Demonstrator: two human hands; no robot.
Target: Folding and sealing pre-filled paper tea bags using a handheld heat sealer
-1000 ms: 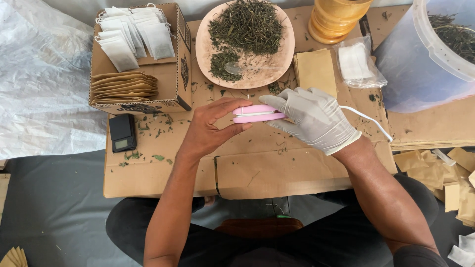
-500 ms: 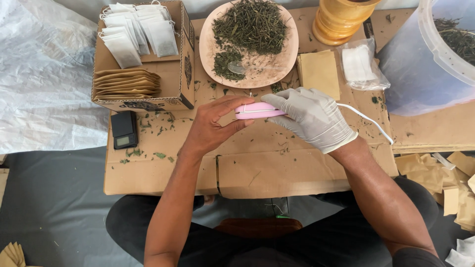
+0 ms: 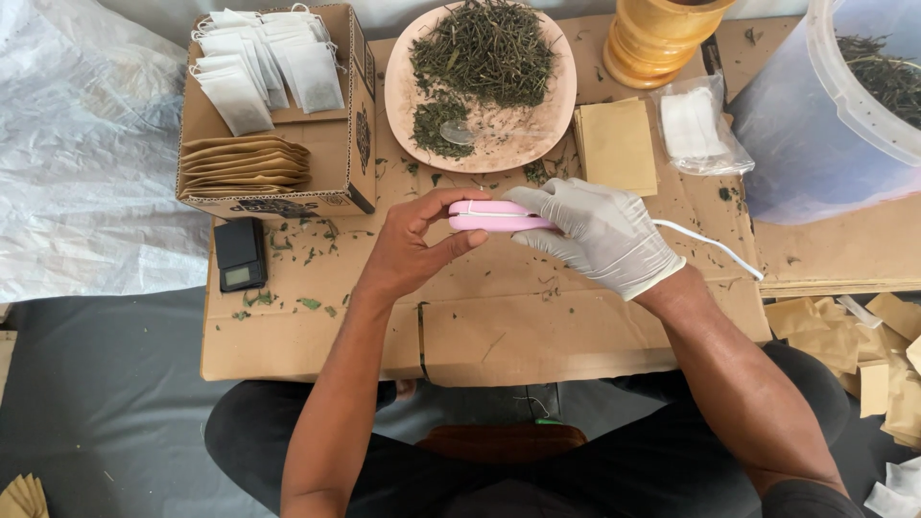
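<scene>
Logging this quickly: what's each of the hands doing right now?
Left hand: bare, closed on the end of the pink sealer.
Right hand: gloved, closed over the sealer's other end.

Flattened cardboard sheet (image 3: 499, 336) is the work surface. On it: open cardboard box (image 3: 357, 144), pink plate (image 3: 561, 110), small black scale (image 3: 239, 253), stack of tan envelopes (image 3: 617, 146), plastic bag (image 3: 697, 125), scattered leaf bits (image 3: 309, 304).

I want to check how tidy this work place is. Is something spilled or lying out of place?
Yes. Dried leaf crumbs are scattered over the cardboard sheet, between the plate of dried leaves and the small black scale. Crumpled brown paper scraps lie piled beside the cardboard at the right.
</scene>
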